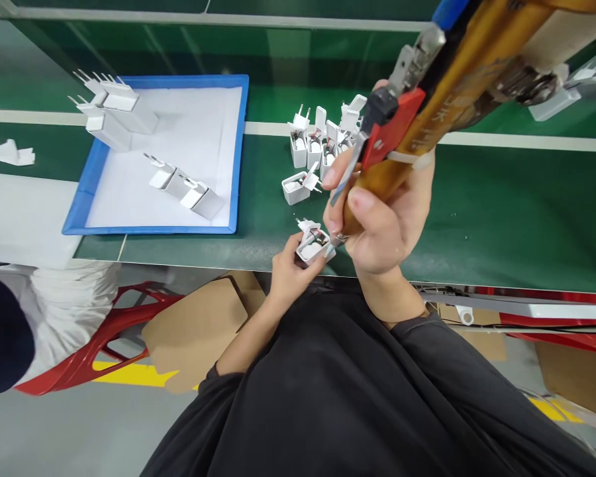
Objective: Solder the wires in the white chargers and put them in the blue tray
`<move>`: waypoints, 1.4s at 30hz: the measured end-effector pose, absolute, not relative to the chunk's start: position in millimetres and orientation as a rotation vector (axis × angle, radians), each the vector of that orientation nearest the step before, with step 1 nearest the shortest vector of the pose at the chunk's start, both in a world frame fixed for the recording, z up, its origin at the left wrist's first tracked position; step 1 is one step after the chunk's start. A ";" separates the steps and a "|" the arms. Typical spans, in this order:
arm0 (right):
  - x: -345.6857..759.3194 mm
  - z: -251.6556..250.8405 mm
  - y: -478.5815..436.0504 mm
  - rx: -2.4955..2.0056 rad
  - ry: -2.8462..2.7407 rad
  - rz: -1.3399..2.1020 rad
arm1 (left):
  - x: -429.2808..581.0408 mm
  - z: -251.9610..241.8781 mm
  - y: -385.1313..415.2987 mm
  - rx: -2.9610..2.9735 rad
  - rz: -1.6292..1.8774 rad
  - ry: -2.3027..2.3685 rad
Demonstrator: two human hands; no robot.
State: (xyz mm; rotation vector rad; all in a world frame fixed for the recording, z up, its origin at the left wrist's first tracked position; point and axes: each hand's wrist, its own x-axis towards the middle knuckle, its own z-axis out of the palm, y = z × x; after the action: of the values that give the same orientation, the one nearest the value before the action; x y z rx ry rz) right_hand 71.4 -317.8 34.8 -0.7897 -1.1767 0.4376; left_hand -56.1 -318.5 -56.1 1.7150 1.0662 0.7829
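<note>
One charger shell (312,247) sits clamped in your left hand (291,268) at the near edge of the desk (501,218). Your right hand (377,222), closed around the yellow driver (457,86), is nearer, at about 2 o'clock from the shell. The tool's long axis runs from 1 o'clock down to its tip, touching the shell's open top.
</note>
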 end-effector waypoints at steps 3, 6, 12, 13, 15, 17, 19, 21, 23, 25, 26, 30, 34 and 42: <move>84.3 28.4 -323.4 -0.825 -1.126 0.375 | -75.8 -49.7 -311.3 1.569 0.742 1.081; 100.2 22.2 -326.1 -0.771 -1.083 0.307 | -90.2 -42.0 -307.7 1.462 0.743 1.030; 126.2 18.2 -331.8 -0.850 -1.047 0.204 | -96.4 -43.3 -296.0 1.564 0.731 1.068; 129.3 17.3 -331.9 -0.875 -1.046 0.194 | -96.8 -45.8 -291.6 1.641 0.711 1.110; 135.0 14.5 -330.9 -0.890 -1.062 0.167 | -98.4 -50.5 -280.6 1.807 0.648 1.207; 139.6 11.4 -329.0 -0.864 -1.091 0.130 | -100.5 -52.5 -268.8 1.922 0.559 1.260; 142.7 9.4 -327.5 -0.836 -1.097 0.107 | -101.3 -51.4 -259.0 1.952 0.459 1.251; 144.1 8.8 -327.5 -0.843 -1.077 0.130 | -99.0 -49.3 -252.8 1.916 0.402 1.213; 144.3 9.1 -328.5 -0.855 -1.046 0.176 | -93.1 -49.2 -250.4 1.845 0.433 1.172; 144.4 9.0 -329.7 -0.867 -1.023 0.211 | -85.6 -52.3 -250.6 1.799 0.520 1.133; 144.7 8.7 -330.1 -0.867 -1.019 0.214 | -82.5 -54.7 -251.2 1.808 0.563 1.123; 147.2 6.7 -330.4 -0.863 -1.020 0.189 | -81.5 -61.8 -253.7 2.130 0.745 1.148; 147.9 7.4 -331.4 -0.901 -0.974 0.205 | -93.5 -57.8 -254.7 2.456 0.735 1.015; 147.6 6.4 -334.6 -0.947 -0.908 0.201 | -93.4 -62.0 -262.5 2.460 0.867 1.234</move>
State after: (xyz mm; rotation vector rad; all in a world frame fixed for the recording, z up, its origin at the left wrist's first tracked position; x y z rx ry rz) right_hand 147.6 -334.6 6.4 -0.9465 -0.9076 0.2012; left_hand -93.4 -262.5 -62.0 2.4605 1.2341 0.8675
